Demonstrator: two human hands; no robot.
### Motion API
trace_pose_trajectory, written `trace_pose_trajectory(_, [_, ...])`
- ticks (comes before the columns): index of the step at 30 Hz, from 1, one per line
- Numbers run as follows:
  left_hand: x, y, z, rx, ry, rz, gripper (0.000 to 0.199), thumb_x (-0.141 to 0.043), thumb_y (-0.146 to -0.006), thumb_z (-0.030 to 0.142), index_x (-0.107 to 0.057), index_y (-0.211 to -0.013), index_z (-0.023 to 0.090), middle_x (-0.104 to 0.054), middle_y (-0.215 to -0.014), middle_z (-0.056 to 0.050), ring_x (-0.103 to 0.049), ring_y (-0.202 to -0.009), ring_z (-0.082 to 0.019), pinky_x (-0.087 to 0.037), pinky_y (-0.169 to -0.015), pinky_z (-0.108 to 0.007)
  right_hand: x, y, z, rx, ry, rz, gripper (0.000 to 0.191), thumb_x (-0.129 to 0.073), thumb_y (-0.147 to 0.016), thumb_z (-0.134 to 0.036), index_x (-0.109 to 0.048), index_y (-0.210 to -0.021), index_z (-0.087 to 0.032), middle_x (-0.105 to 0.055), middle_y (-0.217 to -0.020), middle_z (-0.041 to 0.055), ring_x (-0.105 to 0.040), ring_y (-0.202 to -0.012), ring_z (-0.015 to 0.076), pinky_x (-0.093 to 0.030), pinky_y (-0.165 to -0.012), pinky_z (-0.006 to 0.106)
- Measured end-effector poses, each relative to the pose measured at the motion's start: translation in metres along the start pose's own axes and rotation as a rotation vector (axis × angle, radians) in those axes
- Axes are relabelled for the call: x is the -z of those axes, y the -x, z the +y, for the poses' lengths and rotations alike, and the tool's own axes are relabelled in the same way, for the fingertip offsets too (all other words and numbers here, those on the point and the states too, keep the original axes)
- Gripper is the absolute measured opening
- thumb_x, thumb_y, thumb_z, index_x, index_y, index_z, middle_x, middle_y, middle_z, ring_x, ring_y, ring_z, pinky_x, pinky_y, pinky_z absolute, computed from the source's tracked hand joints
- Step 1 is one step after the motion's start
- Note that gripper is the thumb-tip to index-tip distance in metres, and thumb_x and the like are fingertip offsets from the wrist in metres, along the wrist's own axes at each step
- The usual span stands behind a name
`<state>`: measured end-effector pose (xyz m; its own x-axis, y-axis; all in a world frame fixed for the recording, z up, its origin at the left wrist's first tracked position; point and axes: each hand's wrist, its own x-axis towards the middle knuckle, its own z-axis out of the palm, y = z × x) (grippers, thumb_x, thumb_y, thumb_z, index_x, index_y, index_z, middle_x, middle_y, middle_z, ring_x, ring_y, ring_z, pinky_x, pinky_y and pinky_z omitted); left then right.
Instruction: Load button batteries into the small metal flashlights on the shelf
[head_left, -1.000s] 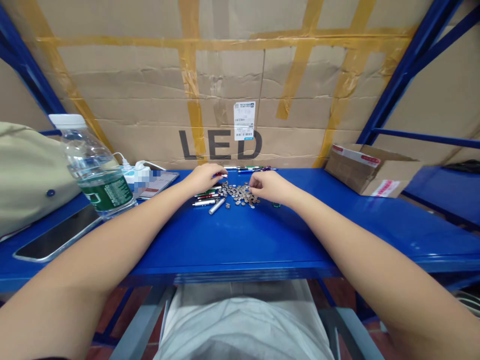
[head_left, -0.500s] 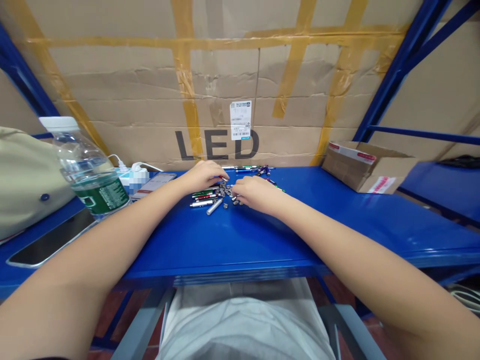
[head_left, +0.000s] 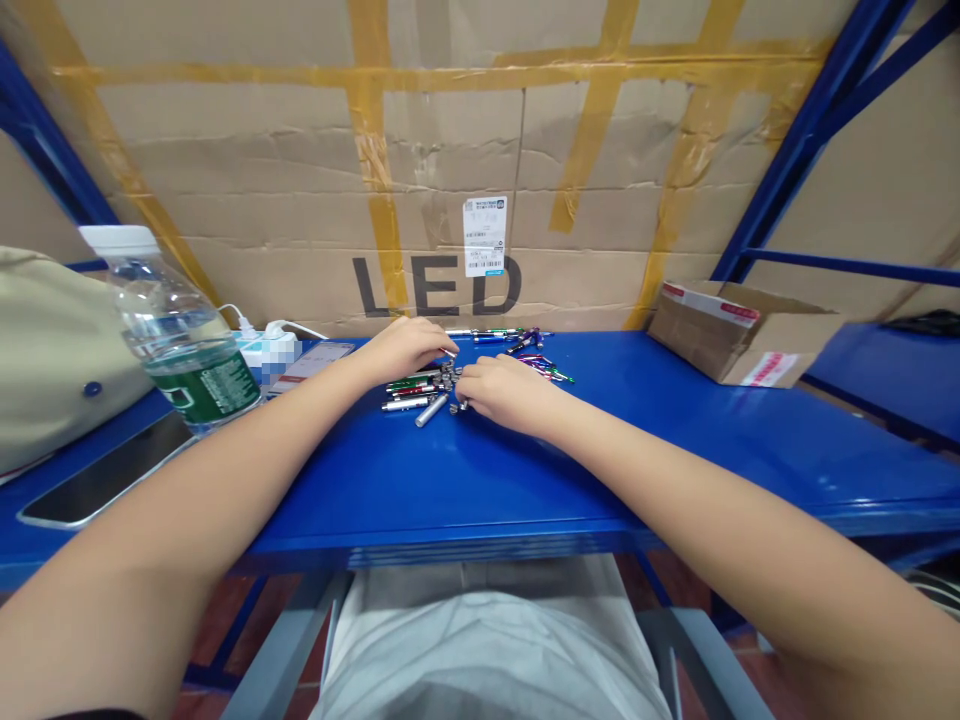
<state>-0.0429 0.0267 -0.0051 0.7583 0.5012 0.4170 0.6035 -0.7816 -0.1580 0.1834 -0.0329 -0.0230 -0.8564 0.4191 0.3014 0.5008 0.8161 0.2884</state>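
My left hand [head_left: 409, 347] is closed, thumb and fingers pinched together over the far side of a small pile. A bit of shiny metal shows at its fingertips, too small to name. Opposite it, my right hand [head_left: 504, 392] is curled, palm down, its fingertips among small silvery pieces [head_left: 454, 408]; what they grip is hidden. Several slim metallic tubes in green, red and silver [head_left: 409, 390] lie left of the pile. A plain silver tube [head_left: 431, 411] lies tilted in front. More coloured tubes [head_left: 551, 369] are partly behind my right hand.
Against the taped cardboard [head_left: 300, 200] lies a row of pen-like tubes [head_left: 491, 336]. At left stand a water bottle [head_left: 202, 385], a phone [head_left: 105, 475] and a power strip [head_left: 262, 350]. An open carton [head_left: 731, 335] sits on the blue table [head_left: 465, 490] at right.
My right hand has shifted slightly left and its fingers now cover more of the small silvery pieces. My left hand stays nearly in place. The view has tilted a little.
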Motion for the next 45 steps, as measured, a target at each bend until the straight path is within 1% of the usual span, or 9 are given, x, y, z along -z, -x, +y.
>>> trace_pose_trajectory(8, [-0.008, 0.009, -0.022, 0.375, 0.120, 0.042, 0.026, -0.050, -0.091, 0.018, -0.065, -0.112, 0.017, -0.069, -0.114, -0.007, -0.062, -0.105, -0.019, -0.046, -0.094, -0.032, 0.008, 0.000, 0.000, -0.046, -0.135, -0.010, 0.014, -0.054, -0.087, -0.011, -0.067, -0.088, -0.017, -0.067, -0.093, 0.0071, -0.057, -0.084, 0.0183, -0.036, -0.072, 0.029])
trace_pose_trajectory(13, [-0.024, 0.005, -0.038, 0.493, 0.055, 0.048, 0.029, -0.047, -0.090, 0.016, -0.066, -0.112, 0.015, -0.068, -0.117, -0.008, -0.061, -0.110, -0.021, -0.044, -0.099, -0.033, 0.007, 0.002, 0.011, -0.097, -0.224, 0.044, 0.016, -0.055, -0.086, -0.011, -0.068, -0.092, -0.017, -0.068, -0.092, 0.0063, -0.059, -0.084, 0.0175, -0.040, -0.074, 0.029])
trace_pose_trajectory(19, [-0.037, 0.006, -0.051, 0.617, 0.074, -0.065, 0.035, -0.042, -0.088, 0.015, -0.067, -0.112, 0.016, -0.068, -0.120, -0.008, -0.060, -0.113, -0.022, -0.045, -0.100, -0.033, 0.014, 0.010, 0.031, -0.227, -0.390, 0.167, 0.014, -0.056, -0.086, -0.012, -0.069, -0.090, -0.017, -0.071, -0.091, 0.0045, -0.062, -0.085, 0.0160, -0.044, -0.078, 0.028])
trace_pose_trajectory(24, [-0.033, 0.011, -0.049, 0.673, 0.123, -0.114, 0.038, -0.039, -0.088, 0.016, -0.068, -0.112, 0.019, -0.068, -0.121, -0.004, -0.061, -0.113, -0.021, -0.045, -0.099, -0.030, 0.011, 0.016, 0.044, -0.301, -0.408, 0.112, 0.014, -0.059, -0.084, -0.012, -0.070, -0.088, -0.018, -0.072, -0.091, 0.0046, -0.063, -0.084, 0.0168, -0.046, -0.077, 0.029])
trace_pose_trajectory(29, [-0.031, 0.011, -0.047, 0.705, 0.096, -0.118, 0.036, -0.040, -0.090, 0.023, -0.068, -0.113, 0.020, -0.067, -0.121, -0.003, -0.060, -0.113, -0.021, -0.046, -0.099, -0.030, 0.001, 0.015, 0.045, -0.292, -0.390, 0.013, 0.017, -0.060, -0.083, -0.011, -0.072, -0.095, -0.017, -0.071, -0.102, 0.0080, -0.064, -0.095, 0.0200, -0.047, -0.087, 0.034])
trace_pose_trajectory(34, [-0.035, 0.011, -0.051, 0.664, 0.046, -0.165, 0.038, -0.041, -0.090, 0.027, -0.066, -0.118, 0.019, -0.064, -0.127, -0.006, -0.057, -0.118, -0.023, -0.043, -0.102, -0.031, -0.011, 0.010, 0.044, -0.228, -0.438, 0.003, 0.024, -0.060, -0.086, -0.013, -0.072, -0.105, -0.016, -0.068, -0.106, 0.0110, -0.062, -0.098, 0.0207, -0.047, -0.090, 0.035])
trace_pose_trajectory(38, [-0.036, 0.012, -0.055, 0.655, 0.045, -0.185, 0.039, -0.040, -0.091, 0.030, -0.064, -0.121, 0.019, -0.063, -0.129, -0.005, -0.057, -0.120, -0.022, -0.042, -0.103, -0.030, -0.021, 0.007, 0.047, -0.156, -0.457, -0.014, 0.024, -0.057, -0.089, -0.015, -0.073, -0.105, -0.018, -0.066, -0.106, 0.0109, -0.062, -0.097, 0.0202, -0.047, -0.090, 0.036])
trace_pose_trajectory(41, [-0.032, 0.011, -0.054, 0.650, 0.025, -0.138, 0.036, -0.042, -0.090, 0.030, -0.067, -0.115, 0.020, -0.066, -0.124, -0.005, -0.059, -0.116, -0.023, -0.044, -0.101, -0.033, -0.026, 0.007, 0.048, -0.138, -0.463, 0.004, 0.021, -0.058, -0.088, -0.015, -0.074, -0.102, -0.018, -0.067, -0.105, 0.0103, -0.062, -0.096, 0.0197, -0.047, -0.089, 0.036])
trace_pose_trajectory(45, [-0.022, 0.003, -0.040, 0.591, 0.057, 0.009, 0.032, -0.045, -0.090, 0.027, -0.070, -0.107, 0.018, -0.069, -0.116, -0.007, -0.061, -0.109, -0.023, -0.046, -0.097, -0.034, -0.027, 0.006, 0.047, -0.149, -0.453, 0.016, 0.019, -0.059, -0.087, -0.013, -0.074, -0.098, -0.018, -0.067, -0.100, 0.0086, -0.062, -0.092, 0.0176, -0.047, -0.087, 0.034])
